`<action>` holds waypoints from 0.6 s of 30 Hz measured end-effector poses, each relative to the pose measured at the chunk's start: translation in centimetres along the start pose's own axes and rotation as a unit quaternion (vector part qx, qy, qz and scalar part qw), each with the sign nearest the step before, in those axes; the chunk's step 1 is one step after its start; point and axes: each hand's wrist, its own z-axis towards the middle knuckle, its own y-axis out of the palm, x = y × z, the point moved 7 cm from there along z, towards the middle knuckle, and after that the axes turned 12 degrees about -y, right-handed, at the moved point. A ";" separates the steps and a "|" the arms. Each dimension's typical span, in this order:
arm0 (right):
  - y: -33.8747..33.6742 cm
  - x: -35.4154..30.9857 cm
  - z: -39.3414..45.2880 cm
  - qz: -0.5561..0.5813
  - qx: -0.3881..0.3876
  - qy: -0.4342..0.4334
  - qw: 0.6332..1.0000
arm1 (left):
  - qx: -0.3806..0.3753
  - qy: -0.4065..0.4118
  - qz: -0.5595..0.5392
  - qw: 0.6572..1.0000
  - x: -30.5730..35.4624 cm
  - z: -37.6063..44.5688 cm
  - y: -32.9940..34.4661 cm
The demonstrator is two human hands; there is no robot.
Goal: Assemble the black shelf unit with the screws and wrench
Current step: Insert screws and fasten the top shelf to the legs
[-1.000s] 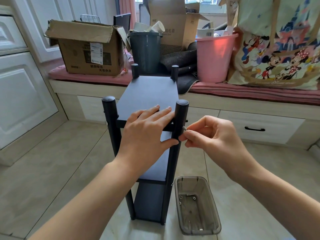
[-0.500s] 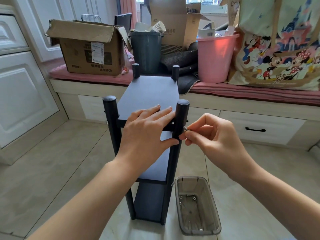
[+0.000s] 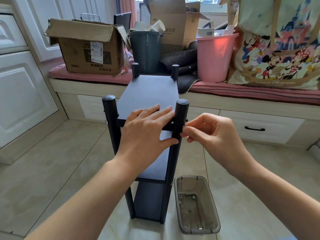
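Landmark: the black shelf unit (image 3: 150,94), standing upright on the tiled floor (image 3: 52,161) at centre, with four round posts rising above its top board and two lower boards visible beneath.

Far left of the shelf unit: white panelled cabinet doors (image 3: 22,87). Behind and left of it, on the pink-cushioned window bench (image 3: 242,94), an open cardboard box (image 3: 90,47) with a white label. Directly behind the shelf unit, a dark grey bin (image 3: 146,49) with paper cups (image 3: 158,25) showing at its rim.

On the shelf unit: the left hand (image 3: 147,129) lies across the near edge of the top board, fingers straight and flat on the board, thumb touching the near right post (image 3: 180,122); it curls round nothing.

Just right of that post: the right hand (image 3: 213,135), fingers curled, thumb and forefinger pinching a small metal piece, apparently a screw (image 3: 183,126), against the side of the post at the level of the top board. Little of the piece shows.

On the floor, just right of the shelf unit's base: a translucent grey plastic tray (image 3: 213,220) holding a few small metal fittings.

Behind and right of the shelf unit, on the bench: a pink bucket (image 3: 214,58), then a large cartoon-printed tote bag (image 3: 277,42). Below the bench, a drawer with a black handle (image 3: 254,129).
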 end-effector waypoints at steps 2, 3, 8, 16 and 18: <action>0.0 0.3 0.2 0.012 -0.005 0.005 1.000 | 0.000 0.000 0.000 1.000 0.0 0.0 0.0; 0.1 0.5 0.2 0.016 -0.006 0.008 1.000 | -0.001 -0.001 0.000 1.000 0.0 0.1 0.1; -0.3 0.8 0.6 -0.029 0.000 -0.017 0.999 | 0.009 0.006 0.007 1.000 0.0 0.0 0.0; 1.1 0.9 1.8 0.028 -0.127 -0.008 0.991 | 0.038 0.039 0.026 0.998 -0.7 0.0 -0.3; 1.1 1.0 1.8 0.062 -0.134 0.008 0.989 | 0.059 0.037 0.006 0.998 -0.9 0.1 -0.4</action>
